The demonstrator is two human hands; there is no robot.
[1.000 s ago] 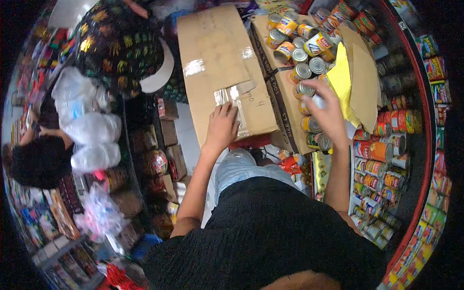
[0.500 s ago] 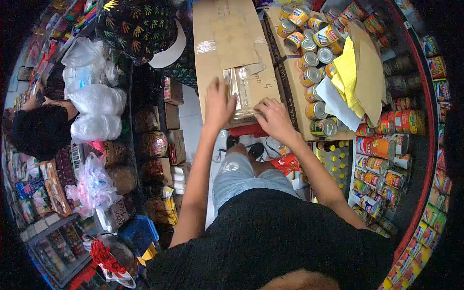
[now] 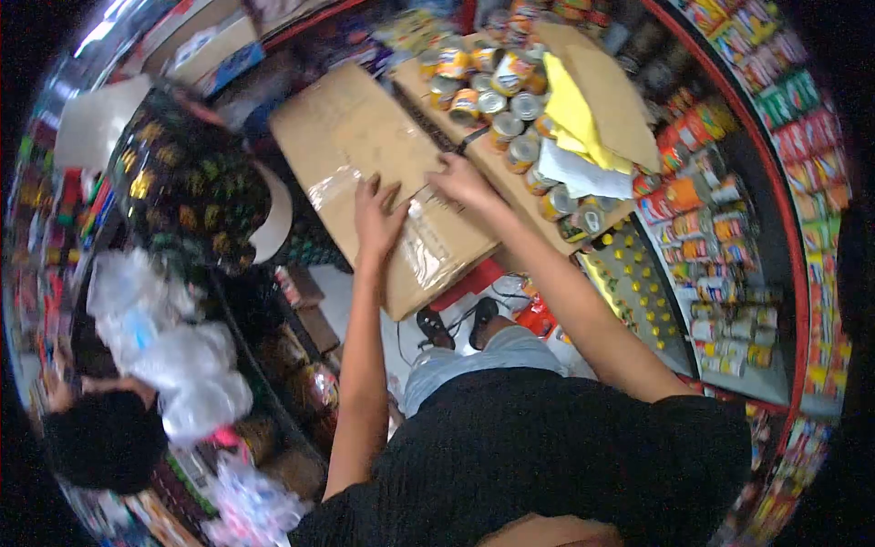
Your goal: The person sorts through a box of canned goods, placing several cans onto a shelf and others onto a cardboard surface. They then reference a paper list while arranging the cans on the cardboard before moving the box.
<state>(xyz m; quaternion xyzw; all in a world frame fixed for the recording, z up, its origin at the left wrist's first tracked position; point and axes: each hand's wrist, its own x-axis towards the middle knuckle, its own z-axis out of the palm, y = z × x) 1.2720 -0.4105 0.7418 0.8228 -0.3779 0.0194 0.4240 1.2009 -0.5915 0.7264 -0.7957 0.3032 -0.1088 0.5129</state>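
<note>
A brown cardboard box (image 3: 342,123) sits in front of me, turned at an angle, with shiny clear packing tape (image 3: 421,242) along its near part and another strip across its left side. My left hand (image 3: 378,219) rests on the box top, fingers apart, just left of the taped seam. On the right side of the top, my right hand (image 3: 463,182) has its fingers bent together at the edge of a cardboard flap. What lies between those fingertips is hidden.
Several food cans (image 3: 497,105) stand on cardboard to the right, beside yellow paper (image 3: 572,114) and white paper (image 3: 583,169). Bottles with yellow caps (image 3: 638,278) are below. Dark fabric with a hand print (image 3: 173,182) and wrapped plastic bags (image 3: 196,374) are left, near another person (image 3: 105,438).
The view has turned, so the box now appears tilted. Both hands have shifted farther up the box, away from its near edge. My left fingers have spread.
</note>
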